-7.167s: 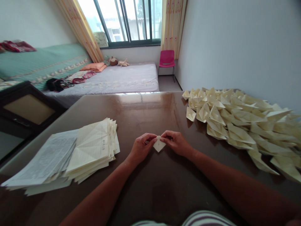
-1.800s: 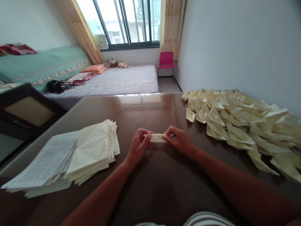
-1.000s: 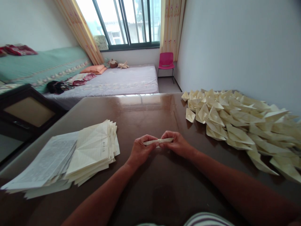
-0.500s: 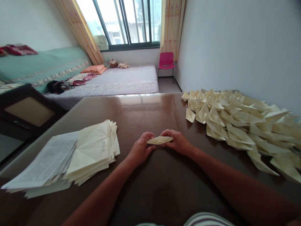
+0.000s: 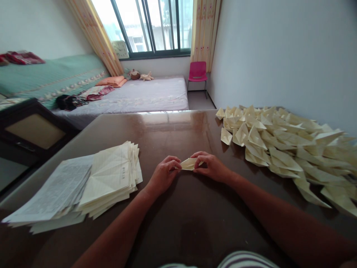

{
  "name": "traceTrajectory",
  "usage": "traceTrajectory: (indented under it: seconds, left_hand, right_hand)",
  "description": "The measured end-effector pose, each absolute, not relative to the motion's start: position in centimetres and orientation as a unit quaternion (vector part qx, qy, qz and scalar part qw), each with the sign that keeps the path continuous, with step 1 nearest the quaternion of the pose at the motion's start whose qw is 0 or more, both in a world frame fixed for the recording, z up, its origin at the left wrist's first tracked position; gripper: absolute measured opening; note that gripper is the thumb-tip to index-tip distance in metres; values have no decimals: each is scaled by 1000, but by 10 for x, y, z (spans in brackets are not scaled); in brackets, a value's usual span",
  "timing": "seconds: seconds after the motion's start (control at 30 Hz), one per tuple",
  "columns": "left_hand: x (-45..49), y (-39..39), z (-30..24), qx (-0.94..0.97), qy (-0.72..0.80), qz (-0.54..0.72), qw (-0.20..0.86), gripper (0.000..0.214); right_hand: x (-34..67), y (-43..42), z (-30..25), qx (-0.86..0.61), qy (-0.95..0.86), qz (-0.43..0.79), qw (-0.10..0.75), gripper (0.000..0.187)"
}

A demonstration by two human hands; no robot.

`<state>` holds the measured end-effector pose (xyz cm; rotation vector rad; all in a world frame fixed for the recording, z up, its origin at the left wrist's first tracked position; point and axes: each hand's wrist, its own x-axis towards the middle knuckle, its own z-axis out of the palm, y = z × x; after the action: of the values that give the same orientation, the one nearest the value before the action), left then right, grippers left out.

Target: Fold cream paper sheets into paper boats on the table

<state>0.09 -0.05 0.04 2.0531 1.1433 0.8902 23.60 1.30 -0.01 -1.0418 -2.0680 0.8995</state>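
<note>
A small folded cream paper boat is held just above the brown table, between my two hands. My left hand pinches its left tip with thumb and fingers. At its right end, my right hand grips the paper, with the index finger curled over it and the thumb below. The fingers hide both ends of the boat. To the right lies a large heap of folded cream paper boats, apart from my hands. Left of my hands rests a stack of creased cream paper sheets.
Printed white sheets lie beside the cream stack, near the table's left edge. A dark cabinet stands at the left. Beyond the table are a bed and a pink chair. A wall borders the right side.
My left hand has shifted slightly left and now pinches the boat's tip. My right fingers have curled over the other end. The boat has turned to show more of its broad side.
</note>
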Motion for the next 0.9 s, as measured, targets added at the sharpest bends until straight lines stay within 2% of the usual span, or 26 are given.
traceTrajectory:
  seconds: [0.17, 0.33, 0.53, 0.67, 0.9]
  left_hand:
    - [6, -5, -4, 821, 420, 299, 246, 13]
    - [11, -12, -1, 841, 402, 268, 244, 17]
    - [5, -13, 6, 856, 388, 239, 245, 21]
    - [-1, -7, 12, 858, 397, 236, 227, 20]
    - [9, -11, 14, 874, 374, 247, 189, 28]
  right_hand:
    - [228, 6, 2, -409, -786, 326, 330, 11]
    - [225, 2, 5, -438, -761, 352, 323, 21]
    - [225, 1, 9, -440, -796, 292, 296, 6]
    - [226, 2, 12, -459, -799, 262, 285, 18]
    - [228, -1, 17, -412, -836, 269, 241, 18]
